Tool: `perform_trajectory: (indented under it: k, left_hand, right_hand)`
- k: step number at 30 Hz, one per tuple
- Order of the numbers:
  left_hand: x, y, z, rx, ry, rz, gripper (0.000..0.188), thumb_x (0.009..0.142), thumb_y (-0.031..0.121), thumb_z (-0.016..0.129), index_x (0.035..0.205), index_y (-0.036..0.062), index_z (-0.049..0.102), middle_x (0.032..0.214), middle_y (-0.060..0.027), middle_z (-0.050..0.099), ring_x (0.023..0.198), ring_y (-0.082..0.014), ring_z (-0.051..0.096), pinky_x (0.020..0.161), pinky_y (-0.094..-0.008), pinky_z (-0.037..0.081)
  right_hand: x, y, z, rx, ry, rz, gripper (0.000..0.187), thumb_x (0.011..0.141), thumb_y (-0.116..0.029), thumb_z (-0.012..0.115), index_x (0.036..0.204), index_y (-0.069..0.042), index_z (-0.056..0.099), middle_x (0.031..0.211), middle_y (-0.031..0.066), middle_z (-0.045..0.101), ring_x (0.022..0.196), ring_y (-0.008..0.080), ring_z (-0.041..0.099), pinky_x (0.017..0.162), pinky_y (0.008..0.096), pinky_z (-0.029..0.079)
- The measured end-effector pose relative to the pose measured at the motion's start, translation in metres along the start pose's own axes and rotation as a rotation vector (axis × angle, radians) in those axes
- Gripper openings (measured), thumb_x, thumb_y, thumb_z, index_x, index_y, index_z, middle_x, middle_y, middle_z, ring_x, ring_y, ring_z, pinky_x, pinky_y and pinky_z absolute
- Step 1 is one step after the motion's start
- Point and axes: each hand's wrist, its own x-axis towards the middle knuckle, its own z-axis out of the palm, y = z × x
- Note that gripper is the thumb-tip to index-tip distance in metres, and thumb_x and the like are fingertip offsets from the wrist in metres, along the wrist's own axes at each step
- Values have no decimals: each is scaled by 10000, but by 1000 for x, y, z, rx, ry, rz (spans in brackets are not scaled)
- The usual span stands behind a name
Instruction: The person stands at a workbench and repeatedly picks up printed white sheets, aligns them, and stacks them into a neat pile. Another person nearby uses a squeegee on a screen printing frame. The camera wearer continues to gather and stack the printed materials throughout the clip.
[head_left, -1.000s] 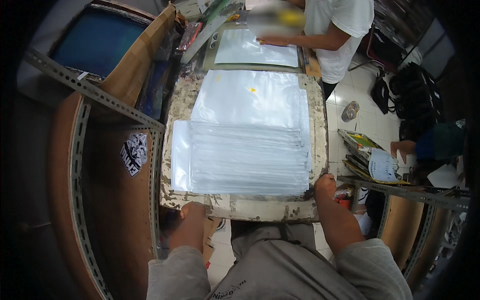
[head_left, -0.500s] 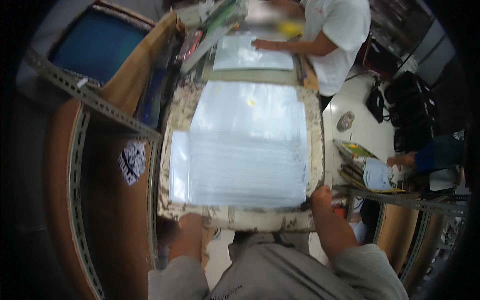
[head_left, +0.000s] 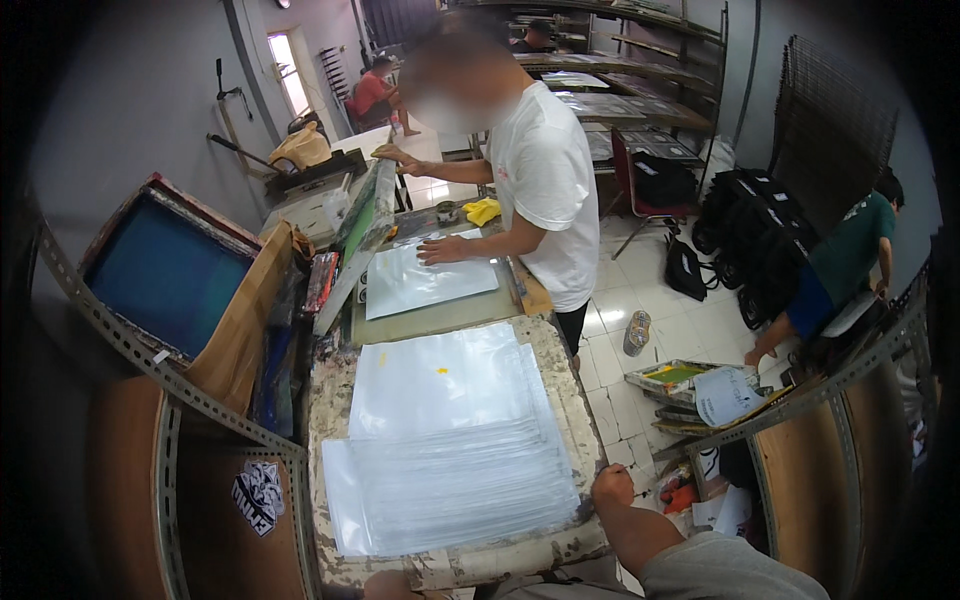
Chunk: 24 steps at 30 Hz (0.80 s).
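Note:
A fanned pile of glossy white plastic sheets (head_left: 450,490) covers most of the paint-stained table (head_left: 555,350) before me. Small yellow marks show on the upper sheet. My right hand (head_left: 613,487) is closed at the table's right edge; what its fingers grip, if anything, is hidden. Only a bit of my left hand (head_left: 388,585) shows at the lower rim, by the table's near edge, its fingers out of sight. Beyond the pile, a co-worker in a white shirt (head_left: 550,160) presses one hand on a white sheet (head_left: 400,290) and holds a tilted printing screen (head_left: 365,215) with the other.
Left stands a metal-angle shelf (head_left: 215,425) with a blue printing screen (head_left: 170,275) on top. A yellow cloth (head_left: 483,211) lies by the co-worker. To the right are stacked frames (head_left: 680,375), black bags (head_left: 760,225) and a person in green (head_left: 850,245) bending down.
My view has tilted up, bringing in more of the room; the table sits lower and my left hand has mostly left the picture. My right hand stays by the table's edge.

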Motion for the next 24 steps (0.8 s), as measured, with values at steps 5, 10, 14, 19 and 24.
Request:
perform_trajectory:
  k: [5,10,14,19,24]
  left_hand:
    - [1,2,-2,22,3,3,378,808,369,626,1113,158,700,1166,-97,668,1094,-287,636,866,-442,525]
    - [-2,0,2,25,5,5,362,794,356,639,1089,158,709,1144,-100,675,1079,-290,643,859,-441,528]
    - [-3,0,2,28,-1,12,349,783,345,650,1070,158,716,1126,-103,681,1067,-293,648,854,-439,530]
    - [-6,-3,3,27,-3,19,333,769,332,663,1046,157,725,1104,-106,689,1053,-296,655,847,-438,533]
    - [-7,-4,2,37,-7,36,318,755,319,676,1022,157,735,1082,-109,696,1038,-299,661,841,-436,535]
  right_hand:
    - [1,8,4,48,24,-64,461,920,-311,368,872,-14,718,881,215,697,839,421,665,789,517,511]
    - [-1,3,0,42,45,-61,451,919,-302,379,857,-4,713,862,216,696,824,416,668,773,519,516]
    - [0,4,0,16,68,-58,447,919,-298,381,854,-3,710,861,210,698,827,414,670,770,521,518]
    - [-1,3,-1,17,35,-71,445,919,-300,379,859,-3,704,888,216,695,858,413,668,783,517,516]
    - [-5,2,-12,60,-12,-89,454,917,-303,360,885,-7,702,919,216,693,872,409,666,795,520,511]
